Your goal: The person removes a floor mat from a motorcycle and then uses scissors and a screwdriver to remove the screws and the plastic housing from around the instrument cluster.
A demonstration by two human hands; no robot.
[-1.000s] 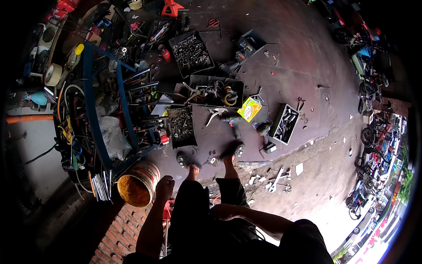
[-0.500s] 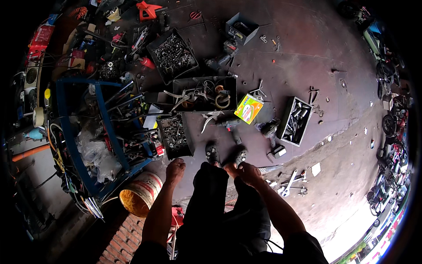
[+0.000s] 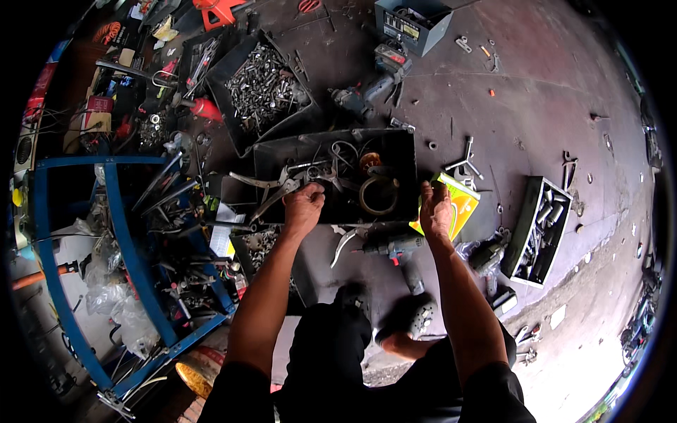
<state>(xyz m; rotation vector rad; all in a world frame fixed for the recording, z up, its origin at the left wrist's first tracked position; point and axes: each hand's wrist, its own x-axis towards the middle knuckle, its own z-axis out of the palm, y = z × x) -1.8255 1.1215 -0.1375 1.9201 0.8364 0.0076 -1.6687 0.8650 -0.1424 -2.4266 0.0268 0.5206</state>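
A black tool tray full of pliers, rings and loose metal parts lies on the ground in front of me. My left hand grips its near left edge. My right hand grips its near right corner, beside a yellow-green packet. Large pliers stick out over the tray's left side. A cordless drill lies on the ground just below the tray, between my forearms. My shoes are planted under it.
A second black tray of bolts and nuts sits behind the first. A narrow tray of sockets lies at right, a grey box at top. A blue metal rack with tools stands at left. Scattered parts litter the dark floor.
I have bent down much closer to the ground. Both hands moved from my knees out to the black tool tray and closed on its near edge.
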